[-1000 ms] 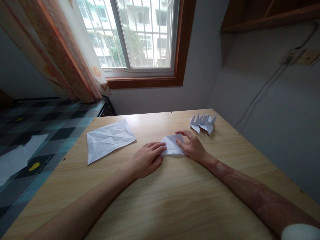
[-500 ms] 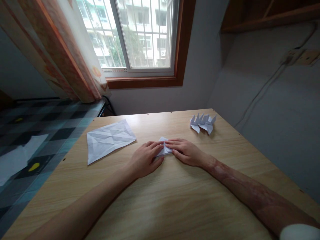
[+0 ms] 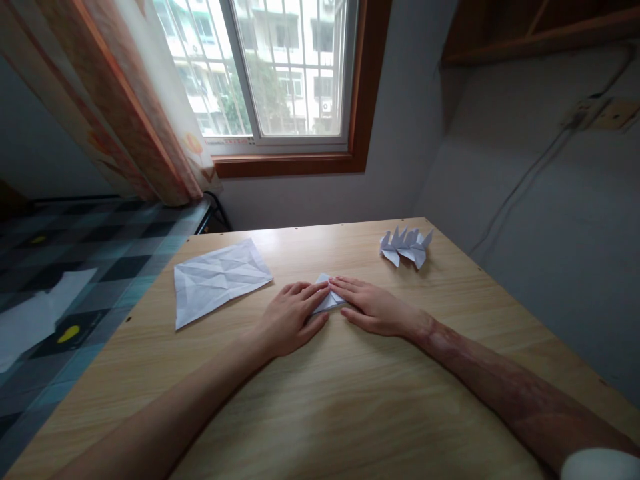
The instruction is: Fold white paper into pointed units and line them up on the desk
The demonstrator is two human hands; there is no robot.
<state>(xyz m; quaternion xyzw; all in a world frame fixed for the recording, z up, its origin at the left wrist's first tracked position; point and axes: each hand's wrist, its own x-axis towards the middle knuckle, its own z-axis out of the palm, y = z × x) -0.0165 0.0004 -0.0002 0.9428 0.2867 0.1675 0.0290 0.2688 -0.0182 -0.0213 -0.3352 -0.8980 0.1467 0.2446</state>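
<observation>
A small piece of folded white paper [image 3: 329, 301] lies on the wooden table between my hands, its top corner pointing away from me. My left hand [image 3: 295, 317] presses its left side with outstretched fingers, the thumb apart along the near edge. From the right, my right hand [image 3: 373, 305] rests its extended fingers flat on the paper, its thumb apart and just off the near right corner. The fingertips of both hands nearly meet over the middle and hide much of the folds.
A creased white sheet [image 3: 223, 275] lies left on the table [image 3: 320, 400]. Towards the back right stands a spiky folded-paper piece [image 3: 406, 247]. Beyond the left edge, more white paper [image 3: 25, 327] rests on a checked cloth [image 3: 125, 227]. A white round object [image 3: 600, 465] shows at bottom right.
My right thumb has drawn back towards me, off the folded paper, and the right fingers have flattened over it. My left hand has hardly moved.
</observation>
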